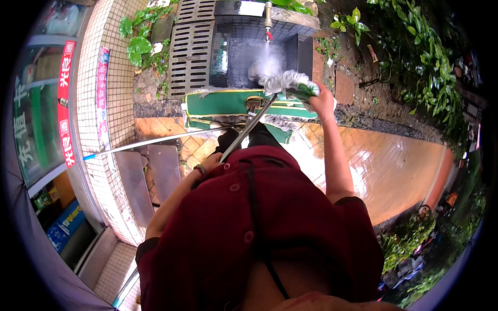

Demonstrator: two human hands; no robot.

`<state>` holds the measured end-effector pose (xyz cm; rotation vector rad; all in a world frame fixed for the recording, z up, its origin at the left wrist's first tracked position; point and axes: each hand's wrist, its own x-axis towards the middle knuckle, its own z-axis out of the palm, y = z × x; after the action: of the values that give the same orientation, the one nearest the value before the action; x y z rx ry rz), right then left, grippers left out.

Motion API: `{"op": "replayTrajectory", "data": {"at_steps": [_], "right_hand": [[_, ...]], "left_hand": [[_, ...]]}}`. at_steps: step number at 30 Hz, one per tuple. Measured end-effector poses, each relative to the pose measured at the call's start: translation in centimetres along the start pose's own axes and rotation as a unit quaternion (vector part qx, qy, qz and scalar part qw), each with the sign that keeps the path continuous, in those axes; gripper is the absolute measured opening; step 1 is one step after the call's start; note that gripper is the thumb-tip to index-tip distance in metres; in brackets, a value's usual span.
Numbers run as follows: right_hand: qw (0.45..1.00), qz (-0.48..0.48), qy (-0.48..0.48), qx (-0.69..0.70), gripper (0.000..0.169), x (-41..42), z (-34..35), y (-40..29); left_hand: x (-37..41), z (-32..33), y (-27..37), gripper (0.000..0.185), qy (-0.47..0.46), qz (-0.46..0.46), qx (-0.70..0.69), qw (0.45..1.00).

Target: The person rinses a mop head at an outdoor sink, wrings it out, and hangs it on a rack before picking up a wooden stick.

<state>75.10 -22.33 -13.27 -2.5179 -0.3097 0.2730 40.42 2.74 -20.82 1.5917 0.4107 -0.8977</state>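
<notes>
My right hand point(323, 102) grips one end of a flat mop head point(290, 83) with grey-white fringe and green backing. The fringe lies at the front of a tiled sink basin point(297, 58), beneath a tap point(268, 23) with a red handle. Water sprays down from this tap. At my waist, my left hand point(214, 161) is closed around a metal mop pole point(249, 128), which slants up toward the held mop head. Along the basin's front lies a wide green flat mop head point(218, 103) with yellow edging. Another green mop head point(284, 134) is partly hidden below it.
A thin pole point(155, 143) with a blue tip leans toward the tiled wall point(89, 128) at left. Slotted drain covers point(190, 58) flank the basin. Wet paving point(381, 167) shines at right, beside soil and leafy plants point(420, 58). Grey slabs point(165, 167) stand near my left arm.
</notes>
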Motion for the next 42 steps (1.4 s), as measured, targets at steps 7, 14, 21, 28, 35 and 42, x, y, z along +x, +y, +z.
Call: {"op": "replayTrajectory", "data": {"at_steps": [7, 14, 21, 28, 35, 42], "right_hand": [[0.904, 0.17, 0.023, 0.392, 0.028, 9.3, -4.4, 6.0], [0.867, 0.337, 0.068, 0.36, 0.027, 9.6, -0.7, 13.2], [0.857, 0.343, 0.076, 0.376, 0.02, 6.4, -1.9, 14.1], [0.92, 0.158, -0.017, 0.357, 0.028, 8.1, -6.7, 5.1], [0.978, -0.083, -0.032, 0.188, 0.04, 4.0, -3.0, 2.3], [0.993, -0.1, 0.006, 0.056, 0.049, -4.2, 5.6, 5.9]], "left_hand": [[0.1, 0.5, 1.0, 0.06, 0.056, 0.001, -0.051, 0.997], [4.5, 0.8, 0.4, 0.043, 0.07, -0.006, 0.007, 0.998], [2.9, 1.2, 2.3, 0.044, 0.074, -0.037, 0.023, 0.996], [0.5, 1.4, 3.2, 0.059, 0.046, -0.015, -0.059, 0.997], [1.5, 2.2, 3.4, 0.054, 0.091, 0.004, -0.104, 0.99], [4.7, 1.7, 0.7, 0.05, 0.083, -0.053, -0.065, 0.993]]}}
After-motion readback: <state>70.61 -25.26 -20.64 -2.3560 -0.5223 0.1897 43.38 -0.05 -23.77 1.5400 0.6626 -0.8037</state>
